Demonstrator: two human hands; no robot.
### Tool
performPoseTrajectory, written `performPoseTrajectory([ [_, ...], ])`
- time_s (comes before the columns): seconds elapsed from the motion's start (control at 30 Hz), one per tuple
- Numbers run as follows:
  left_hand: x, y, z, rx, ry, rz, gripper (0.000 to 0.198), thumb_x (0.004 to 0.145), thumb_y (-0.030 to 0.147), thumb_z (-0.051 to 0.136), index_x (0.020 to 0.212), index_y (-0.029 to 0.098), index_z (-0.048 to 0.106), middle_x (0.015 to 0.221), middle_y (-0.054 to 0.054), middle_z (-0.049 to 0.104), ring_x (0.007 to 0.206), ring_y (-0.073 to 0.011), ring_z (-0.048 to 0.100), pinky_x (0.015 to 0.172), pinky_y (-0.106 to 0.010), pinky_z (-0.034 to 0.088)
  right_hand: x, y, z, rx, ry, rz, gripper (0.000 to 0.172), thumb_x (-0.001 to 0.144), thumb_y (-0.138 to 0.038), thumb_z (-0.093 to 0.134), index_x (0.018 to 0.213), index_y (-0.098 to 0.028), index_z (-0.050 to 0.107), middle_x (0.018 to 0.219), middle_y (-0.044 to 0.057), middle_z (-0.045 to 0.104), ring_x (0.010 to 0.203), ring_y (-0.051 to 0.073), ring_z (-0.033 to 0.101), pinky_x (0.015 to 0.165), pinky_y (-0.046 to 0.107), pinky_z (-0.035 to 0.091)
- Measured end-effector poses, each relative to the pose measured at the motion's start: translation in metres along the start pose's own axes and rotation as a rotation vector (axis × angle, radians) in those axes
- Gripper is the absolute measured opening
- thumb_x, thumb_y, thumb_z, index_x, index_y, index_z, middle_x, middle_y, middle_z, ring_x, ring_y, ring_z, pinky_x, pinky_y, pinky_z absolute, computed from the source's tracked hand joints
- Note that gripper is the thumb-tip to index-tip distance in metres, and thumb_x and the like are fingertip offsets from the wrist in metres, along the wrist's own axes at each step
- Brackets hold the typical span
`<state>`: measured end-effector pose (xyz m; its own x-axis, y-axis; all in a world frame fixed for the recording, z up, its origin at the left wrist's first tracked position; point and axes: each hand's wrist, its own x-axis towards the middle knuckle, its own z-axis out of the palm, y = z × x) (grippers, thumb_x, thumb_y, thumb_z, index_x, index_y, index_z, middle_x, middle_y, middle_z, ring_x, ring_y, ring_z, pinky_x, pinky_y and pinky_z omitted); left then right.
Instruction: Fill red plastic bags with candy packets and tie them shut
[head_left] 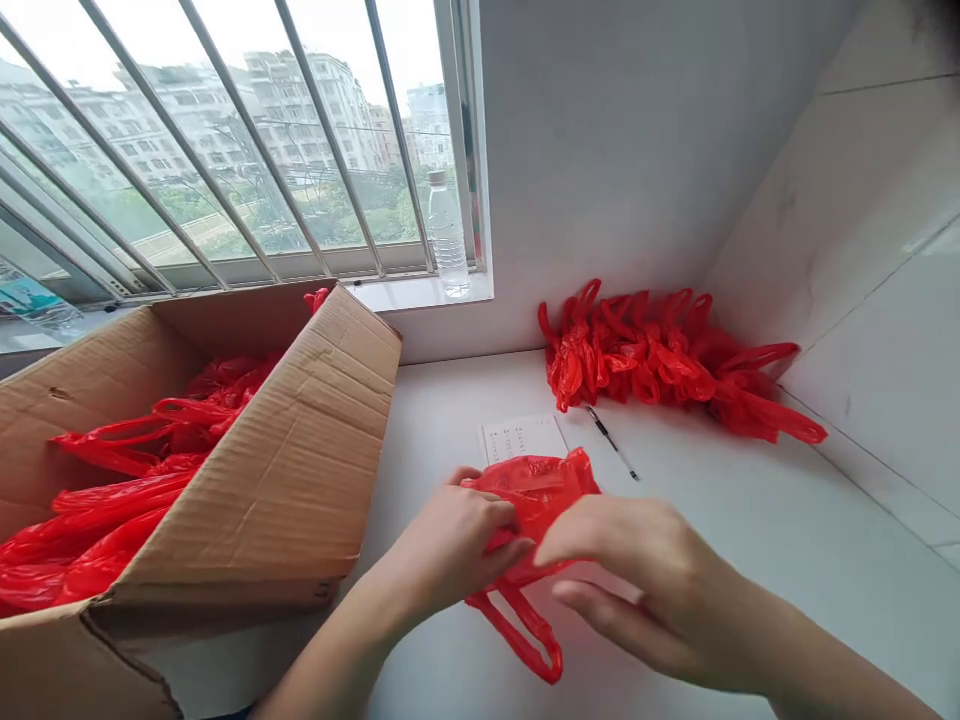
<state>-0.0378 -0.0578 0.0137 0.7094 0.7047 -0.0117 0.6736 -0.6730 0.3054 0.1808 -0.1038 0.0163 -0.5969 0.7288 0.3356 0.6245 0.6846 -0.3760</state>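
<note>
A red plastic bag [536, 485] lies crumpled on the white tabletop in front of me, one handle loop trailing toward my side. My left hand [469, 530] is at its left part, fingers curled and closed on the thin plastic; the fingertips are partly hidden. Just right of the bag, my right hand [637, 575] hovers with thumb and fingers apart and nothing visible between them. Beyond the bag, and partly covered by it, is a white sheet of paper [536, 437] with handwritten marks. A black pen [611, 442] lies to the right of the sheet.
An open cardboard box [300, 440] with red plastic bags [142, 500] inside stands at left. Knotted red bags [652, 355] are heaped along the back wall. A clear bottle [448, 240] stands on the sill by the barred window. A tiled wall [870, 350] bounds the right.
</note>
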Motion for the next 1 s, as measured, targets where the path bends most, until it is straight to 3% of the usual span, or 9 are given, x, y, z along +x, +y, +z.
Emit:
performPoseTrajectory([
  [0.1, 0.011, -0.007, 0.02, 0.147, 0.05, -0.166, 0.02, 0.085, 0.027, 0.062, 0.067, 0.02, 0.058, 0.069, -0.001, 0.067, 0.063, -0.018, 0.063, 0.098, -0.046, 0.038, 0.019, 0.016, 0.035, -0.082, -0.243, 0.128, 0.018, 0.097, -0.023, 0.051, 0.087, -0.023, 0.066, 0.079, 0.001, 0.068, 0.067, 0.018, 0.065, 0.056, 0.03, 0.049],
  [0.27, 0.02, -0.019, 0.035, 0.238, 0.089, -0.199, 0.012, 0.087, 0.032, 0.061, 0.08, 0.022, 0.063, 0.076, -0.003, 0.069, 0.074, -0.022, 0.064, 0.1, -0.048, 0.036, 0.037, 0.052, 0.068, -0.39, -0.17, 0.384, 0.015, 0.094, -0.018, 0.054, 0.106, -0.019, 0.063, 0.103, 0.007, 0.068, 0.076, 0.021, 0.066, 0.051, 0.03, 0.044],
  [0.43, 0.023, -0.024, 0.033, 0.263, 0.175, -0.211, 0.018, 0.093, 0.035, 0.053, 0.085, 0.024, 0.065, 0.073, -0.001, 0.068, 0.084, -0.0223, 0.061, 0.114, -0.059, 0.017, 0.039, 0.063, 0.059, -0.365, -0.026, 0.252, 0.026, 0.086, -0.015, 0.063, 0.111, -0.018, 0.06, 0.135, 0.012, 0.056, 0.107, 0.026, 0.061, 0.079, 0.036, 0.053],
  [0.53, 0.026, -0.026, 0.037, 0.238, 0.2, -0.2, 0.034, 0.099, 0.032, 0.041, 0.075, 0.023, 0.063, 0.07, 0.0, 0.068, 0.082, -0.02, 0.061, 0.117, -0.06, 0.01, 0.041, 0.063, 0.064, -0.221, 0.039, 0.071, 0.02, 0.093, -0.017, 0.055, 0.112, -0.021, 0.061, 0.135, 0.007, 0.058, 0.116, 0.022, 0.055, 0.094, 0.035, 0.049],
  [0.63, 0.029, -0.029, 0.046, 0.223, 0.195, -0.189, 0.043, 0.1, 0.027, 0.035, 0.065, 0.022, 0.06, 0.06, 0.001, 0.063, 0.073, -0.0176, 0.059, 0.119, -0.058, 0.011, 0.042, 0.067, 0.078, -0.264, -0.01, 0.111, 0.024, 0.093, -0.015, 0.053, 0.113, -0.022, 0.063, 0.132, 0.008, 0.06, 0.122, 0.024, 0.052, 0.1, 0.04, 0.045],
  [0.7, 0.029, -0.032, 0.052, 0.226, 0.197, -0.208, 0.038, 0.098, 0.021, 0.036, 0.071, 0.023, 0.063, 0.055, 0.002, 0.061, 0.067, -0.0169, 0.057, 0.12, -0.057, 0.011, 0.04, 0.074, 0.087, -0.366, -0.075, 0.238, 0.033, 0.088, -0.016, 0.06, 0.12, -0.02, 0.062, 0.139, 0.013, 0.055, 0.128, 0.031, 0.047, 0.104, 0.049, 0.041],
  [0.8, 0.03, -0.037, 0.059, 0.273, 0.19, -0.25, 0.018, 0.089, 0.021, 0.054, 0.103, 0.025, 0.064, 0.061, 0.002, 0.064, 0.076, -0.021, 0.06, 0.119, -0.06, 0.01, 0.035, 0.084, 0.093, -0.446, -0.175, 0.354, 0.073, 0.076, -0.02, 0.074, 0.144, -0.021, 0.045, 0.154, 0.018, 0.039, 0.139, 0.038, 0.035, 0.107, 0.063, 0.032],
  [0.87, 0.03, -0.041, 0.06, 0.323, 0.151, -0.266, 0.038, 0.078, 0.022, 0.069, 0.114, 0.025, 0.059, 0.075, -0.001, 0.068, 0.089, -0.0257, 0.061, 0.118, -0.065, 0.006, 0.032, 0.089, 0.093, -0.451, -0.235, 0.394, 0.092, 0.072, -0.022, 0.077, 0.152, -0.023, 0.032, 0.159, 0.018, 0.03, 0.142, 0.04, 0.028, 0.107, 0.07, 0.026],
  [1.0, 0.03, -0.051, 0.06, 0.281, 0.065, -0.244, 0.063, 0.068, 0.026, 0.078, 0.126, 0.023, 0.053, 0.115, -0.01, 0.067, 0.113, -0.0315, 0.056, 0.115, -0.07, -0.002, 0.03, 0.09, 0.082, -0.365, -0.37, 0.5, 0.098, 0.07, -0.023, 0.075, 0.155, -0.024, 0.026, 0.16, 0.018, 0.027, 0.142, 0.041, 0.028, 0.103, 0.072, 0.029],
])
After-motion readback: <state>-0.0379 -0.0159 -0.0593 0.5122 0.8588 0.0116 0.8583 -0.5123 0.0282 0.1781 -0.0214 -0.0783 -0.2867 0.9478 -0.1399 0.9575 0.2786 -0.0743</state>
